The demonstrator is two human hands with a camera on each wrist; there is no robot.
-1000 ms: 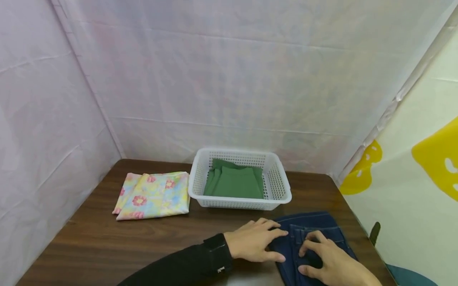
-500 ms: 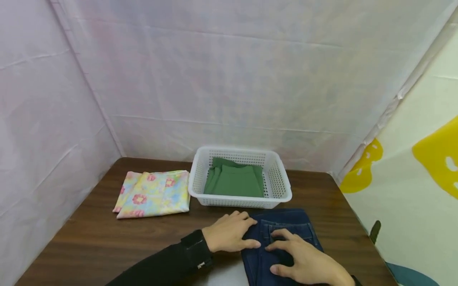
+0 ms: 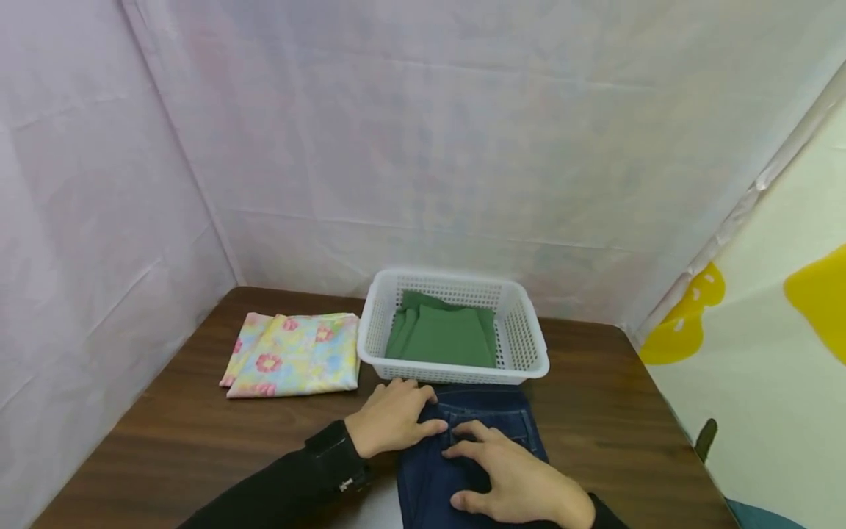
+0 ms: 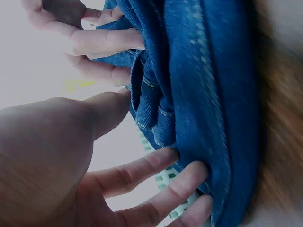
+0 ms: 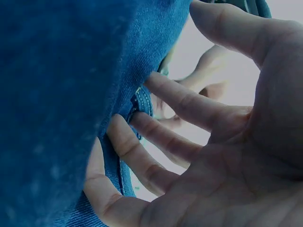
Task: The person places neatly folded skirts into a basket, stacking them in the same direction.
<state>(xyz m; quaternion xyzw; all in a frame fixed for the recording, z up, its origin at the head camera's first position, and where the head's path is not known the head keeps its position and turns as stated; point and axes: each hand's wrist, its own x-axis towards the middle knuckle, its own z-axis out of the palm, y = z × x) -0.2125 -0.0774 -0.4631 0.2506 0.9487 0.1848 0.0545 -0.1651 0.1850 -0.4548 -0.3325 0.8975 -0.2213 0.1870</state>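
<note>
A folded pair of dark blue jeans [image 3: 426,481] lies on the table in front of the white basket [image 3: 456,375], its waistband end close to the basket. On the left edge of the jeans rests my left hand [image 3: 391,420], fingers spread near the waistband. My right hand [image 3: 512,477] presses on the back pocket area with loosely bent fingers. In the left wrist view, fingertips touch the denim [image 4: 199,90] beside a belt loop. Spread fingers [image 5: 177,99] of the right hand touch the cloth in the right wrist view. The lower end of the jeans is out of view.
A folded green garment [image 3: 449,338] lies inside the basket. Left of it, a folded floral cloth [image 3: 297,356] lies on the brown wooden table [image 3: 601,411]. White sheeting [image 3: 423,147] hangs behind the table.
Both hands have slid the jeans leftward along the table, from the right side to just in front of the basket. The basket and floral cloth have stayed in place.
</note>
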